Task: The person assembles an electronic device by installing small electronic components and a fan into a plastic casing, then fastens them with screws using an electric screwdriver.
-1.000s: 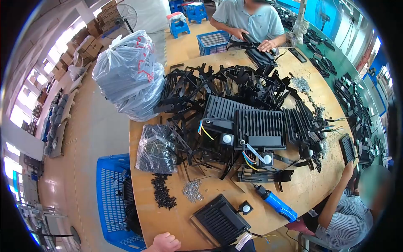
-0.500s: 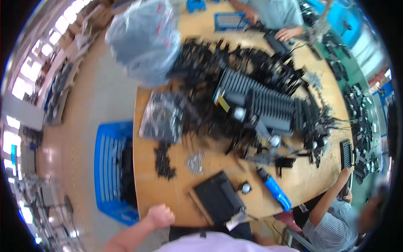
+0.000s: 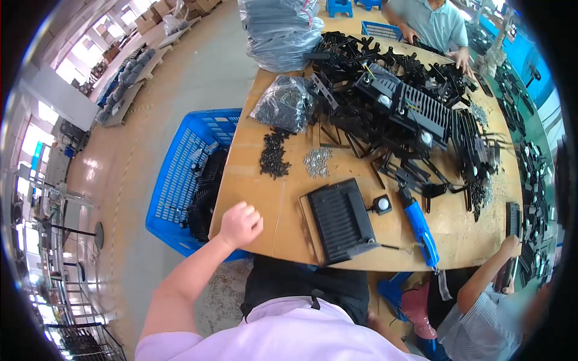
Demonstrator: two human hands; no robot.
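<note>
My left hand (image 3: 241, 225) is closed in a fist over the near left edge of the table, its palm side hidden; I cannot tell what it holds. To its right a black finned lamp housing (image 3: 342, 219) lies on the wood with a bracket along its left side. A small black sensor with a white dome (image 3: 382, 204) sits beside the housing. Further right lies a blue electric screwdriver (image 3: 421, 231). Beyond my fist are a pile of black screws (image 3: 274, 155) and a pile of silver washers or nuts (image 3: 317, 162). Low beside my shirt, my right hand (image 3: 378, 330) is mostly hidden.
Black brackets (image 3: 415, 69) and finned housings (image 3: 424, 108) heap the table's far half. A clear plastic bag (image 3: 283, 103) and a wrapped stack (image 3: 281, 36) stand at left. A blue crate (image 3: 174, 180) is below the left edge. People (image 3: 433, 24) work opposite and at right (image 3: 481, 322).
The view has shifted and become sharper, so the table sits higher and further right. My left hand stays in a fist near the table's edge. The lamp housing and screwdriver lie as before.
</note>
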